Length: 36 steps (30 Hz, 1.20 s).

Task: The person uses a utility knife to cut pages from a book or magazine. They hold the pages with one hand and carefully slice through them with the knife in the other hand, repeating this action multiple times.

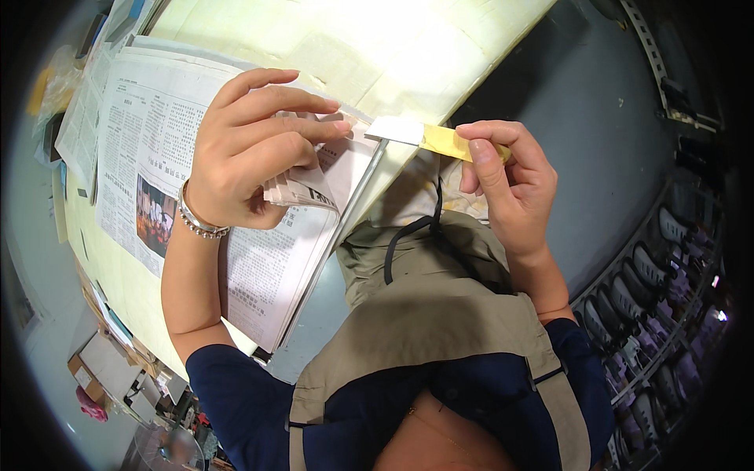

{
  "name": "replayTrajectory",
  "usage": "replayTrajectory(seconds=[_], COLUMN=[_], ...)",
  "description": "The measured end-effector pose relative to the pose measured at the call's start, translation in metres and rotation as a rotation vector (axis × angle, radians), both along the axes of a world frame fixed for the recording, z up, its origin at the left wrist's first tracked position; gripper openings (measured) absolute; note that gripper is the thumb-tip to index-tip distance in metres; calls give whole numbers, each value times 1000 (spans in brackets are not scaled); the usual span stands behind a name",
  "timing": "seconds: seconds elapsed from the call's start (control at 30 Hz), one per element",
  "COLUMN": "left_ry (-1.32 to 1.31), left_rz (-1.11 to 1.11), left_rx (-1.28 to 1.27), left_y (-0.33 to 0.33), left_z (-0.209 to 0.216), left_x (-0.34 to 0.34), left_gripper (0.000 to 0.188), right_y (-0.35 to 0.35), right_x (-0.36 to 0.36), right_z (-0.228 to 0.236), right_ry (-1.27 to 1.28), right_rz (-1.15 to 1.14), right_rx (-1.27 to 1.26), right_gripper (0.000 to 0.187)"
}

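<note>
My right hand [514, 177] grips the yellow handle of a flat-bladed knife [397, 129]. Its pale blade, slanted at the tip, points left and lies just over the table's edge, by a sheet of paper. Over the newspaper [267, 275], my left hand [255, 149] has its thumb tucked under and a curled-up fold of the paper gathered in its palm. Its upper fingers reach out toward the blade without touching it. The thumb tip is partly hidden by the fold. A bracelet circles the left wrist.
The pale table [345, 39] slants across the top, with more newspaper sheets [78, 141] at its left. A rack of shoes [644, 290] stands at the right on the grey floor [581, 94]. At lower left is a cluttered bench [118, 365]. An apron [424, 322] covers my lap.
</note>
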<state>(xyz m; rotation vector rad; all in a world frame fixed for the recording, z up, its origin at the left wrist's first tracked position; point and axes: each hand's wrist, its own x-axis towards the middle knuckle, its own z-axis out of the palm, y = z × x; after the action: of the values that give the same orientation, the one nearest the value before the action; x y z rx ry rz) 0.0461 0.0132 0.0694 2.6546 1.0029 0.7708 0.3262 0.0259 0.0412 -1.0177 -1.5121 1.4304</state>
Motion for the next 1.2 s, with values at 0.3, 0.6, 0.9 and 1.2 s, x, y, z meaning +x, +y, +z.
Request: replayTrajectory(seconds=[0.3, 0.6, 0.9, 1.2], left_ry=[-27, -40, -26, -27], left_rz=[-16, -15, -29, -26], left_rx=[6, -3, -8, -12], left_y=[0, 0, 1, 0], left_z=[-4, -4, -4, -4], left_x=[-1, -1, -3, -3], left_gripper=[14, 15, 16, 16], right_y=[3, 4, 3, 4], right_x=[2, 5, 4, 5], right_z=[4, 9, 9, 9], right_ry=[5, -55, -65, -75], right_rz=[-21, 1, -10, -3], right_rx=[153, 227, 224, 226], right_gripper=[11, 11, 11, 11])
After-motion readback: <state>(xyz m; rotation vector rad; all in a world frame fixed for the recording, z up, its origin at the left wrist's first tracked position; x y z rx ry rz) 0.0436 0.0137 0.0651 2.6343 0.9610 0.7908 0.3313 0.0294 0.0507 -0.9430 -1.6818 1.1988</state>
